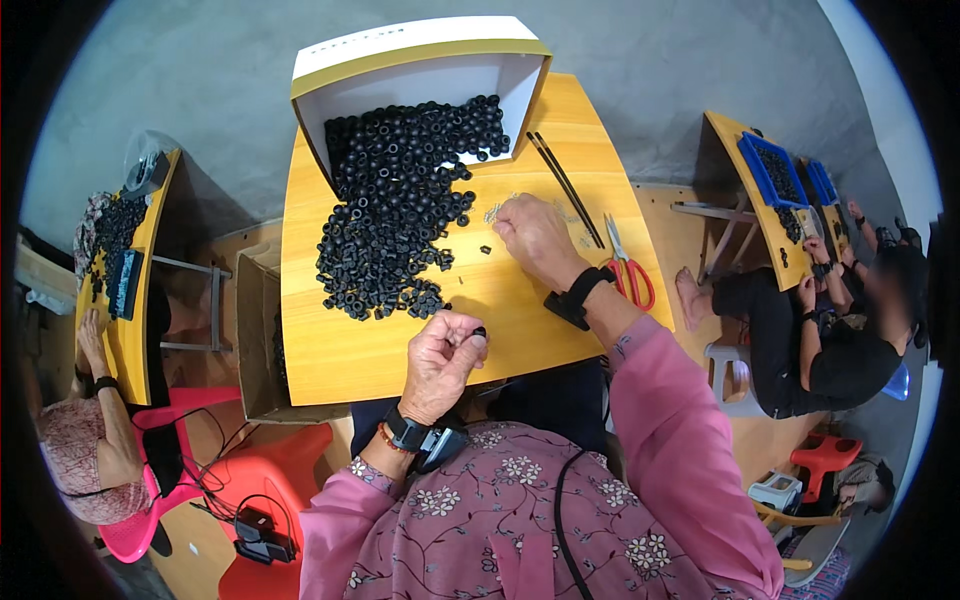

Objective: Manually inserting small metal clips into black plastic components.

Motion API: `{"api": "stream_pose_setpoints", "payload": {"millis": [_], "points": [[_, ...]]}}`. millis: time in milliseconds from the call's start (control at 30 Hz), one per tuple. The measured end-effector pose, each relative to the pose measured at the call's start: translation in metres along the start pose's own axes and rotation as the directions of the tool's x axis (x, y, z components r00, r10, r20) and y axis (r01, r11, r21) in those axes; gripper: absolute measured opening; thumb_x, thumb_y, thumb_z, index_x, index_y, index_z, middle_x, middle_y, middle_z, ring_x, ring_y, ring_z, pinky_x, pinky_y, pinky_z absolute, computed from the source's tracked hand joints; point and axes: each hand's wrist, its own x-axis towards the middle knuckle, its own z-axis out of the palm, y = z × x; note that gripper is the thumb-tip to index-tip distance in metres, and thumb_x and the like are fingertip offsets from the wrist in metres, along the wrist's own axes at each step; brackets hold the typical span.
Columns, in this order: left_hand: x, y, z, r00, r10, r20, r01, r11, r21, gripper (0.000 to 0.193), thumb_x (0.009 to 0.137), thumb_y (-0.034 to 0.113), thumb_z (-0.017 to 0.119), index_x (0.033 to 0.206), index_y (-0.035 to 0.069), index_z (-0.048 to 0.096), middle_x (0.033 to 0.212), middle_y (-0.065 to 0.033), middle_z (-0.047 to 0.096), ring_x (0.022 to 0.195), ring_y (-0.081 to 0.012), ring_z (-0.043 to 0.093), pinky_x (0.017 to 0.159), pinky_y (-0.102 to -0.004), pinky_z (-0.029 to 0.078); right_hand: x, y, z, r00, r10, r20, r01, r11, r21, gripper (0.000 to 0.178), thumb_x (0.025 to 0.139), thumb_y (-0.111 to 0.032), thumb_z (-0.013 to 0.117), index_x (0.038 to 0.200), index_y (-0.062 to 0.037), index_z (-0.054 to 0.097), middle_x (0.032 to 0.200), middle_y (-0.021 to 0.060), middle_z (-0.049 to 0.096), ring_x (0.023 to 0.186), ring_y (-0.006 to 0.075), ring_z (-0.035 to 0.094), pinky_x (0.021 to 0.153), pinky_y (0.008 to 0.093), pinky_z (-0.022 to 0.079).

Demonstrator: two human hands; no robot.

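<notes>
My left hand is closed near the front of the yellow table, pinching a small black part between thumb and finger. Farther off to the right, my right hand reaches down with its fingertips drawn together at a scatter of tiny silvery pieces. Whatever its fingers hold is too small or hidden to make out. One loose black piece lies on the wood between the hands. Left of them spreads a large heap of black ring-like parts, spilling from a tipped white box.
Red-handled scissors and two dark thin sticks lie right of my right hand. An open cardboard box stands left of the table. People work at side tables, one with blue trays. A red chair is at lower left.
</notes>
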Motion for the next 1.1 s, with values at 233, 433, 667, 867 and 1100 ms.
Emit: {"api": "stream_pose_setpoints", "payload": {"millis": [233,433,667,867,1100], "points": [[-0.001,-0.002,-0.003,1.000,0.003,0.027,-0.003,1.000,0.017,0.009,0.096,-0.002,0.061,0.104,0.002,0.058,0.090,-0.0029,0.067,0.074,-0.0078,0.062,0.067,-0.0229,0.053,-0.002,0.003,0.003,0.999,-0.030,0.017,0.032,0.995,-0.092,0.014,0.088,-0.015,0.061,0.086,-0.0019,0.065,0.092,0.0210,0.064,0.088,0.0410,0.062,0.078,0.0500,0.049],[0.000,-0.003,-0.004,1.000,0.003,0.008,-0.004,0.999,0.040,0.012,0.096,-0.001,0.061,0.108,0.001,0.059,0.092,-0.0032,0.067,0.074,-0.0081,0.062,0.069,-0.0239,0.053,-0.034,-0.023,-0.021,0.995,-0.100,-0.007,0.100,0.975,0.197,0.006,0.087,-0.006,0.063,0.086,-0.0012,0.060,0.083,0.0180,0.063,0.080,0.0366,0.062,0.073,0.0433,0.051],[0.003,-0.009,-0.009,0.999,0.026,0.025,-0.025,0.999,-0.028,0.017,0.097,0.006,0.066,0.112,0.001,0.059,0.093,-0.0045,0.067,0.076,-0.0102,0.063,0.073,-0.0252,0.054,-0.083,-0.064,-0.046,0.916,0.027,0.401,-0.301,0.707,0.640,0.002,0.094,-0.001,0.063,0.095,0.0000,0.064,0.087,0.0044,0.066,0.072,0.0099,0.064,0.061,0.0232,0.051],[0.002,-0.007,-0.006,0.999,0.032,0.037,-0.031,0.999,-0.012,0.017,0.096,0.005,0.066,0.110,0.001,0.059,0.092,-0.0042,0.067,0.077,-0.0096,0.063,0.074,-0.0251,0.055,-0.088,-0.059,-0.033,0.959,-0.262,0.104,0.183,0.859,0.479,0.010,0.086,0.000,0.070,0.096,-0.0014,0.068,0.083,0.0069,0.064,0.073,0.0182,0.063,0.063,0.0302,0.050],[0.000,-0.008,-0.005,0.999,0.031,0.020,-0.031,0.999,0.022,0.017,0.095,0.004,0.067,0.109,0.000,0.059,0.094,-0.0050,0.068,0.079,-0.0099,0.063,0.074,-0.0245,0.054,-0.090,-0.061,-0.032,0.958,-0.258,0.121,0.174,0.866,0.469,0.015,0.084,0.000,0.071,0.099,-0.0037,0.071,0.083,0.0094,0.063,0.076,0.0233,0.062,0.066,0.0331,0.050]]}}
